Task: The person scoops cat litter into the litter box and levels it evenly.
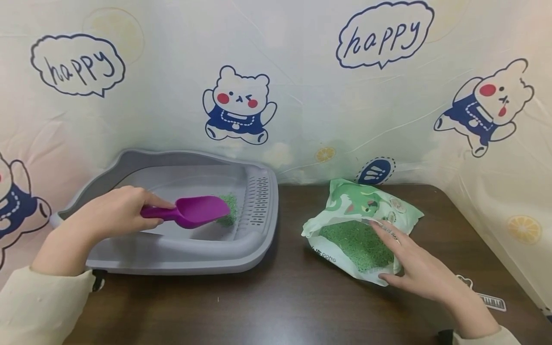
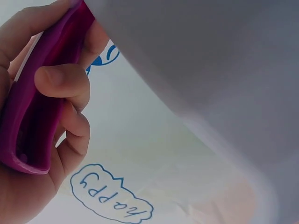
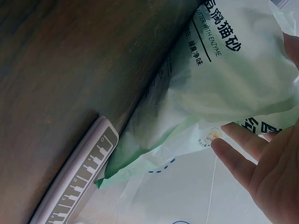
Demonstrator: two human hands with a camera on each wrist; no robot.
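My left hand (image 1: pixel 109 213) grips the handle of a purple scoop (image 1: pixel 202 211), fingers curled round it in the left wrist view. The scoop is held over a grey litter box (image 1: pixel 181 261), and its visible inside is bare purple. Green litter pellets (image 1: pixel 230 208) lie on the box floor just beyond the scoop tip. To the right, an opened green-and-white bag of cat litter (image 1: pixel 366 201) slumps on the table, its mouth showing green pellets. My right hand (image 1: pixel 420 268) touches the bag's right edge, fingers straight along the rim and thumb at the mouth.
The box's right side has a slotted step (image 1: pixel 257 201). A pale ruler-like piece (image 3: pixel 84 172) with a piano-key pattern lies on the dark wooden table (image 1: pixel 276 302) beside the bag. A printed cloth (image 1: pixel 302 115) with cartoon bears hangs behind the table.
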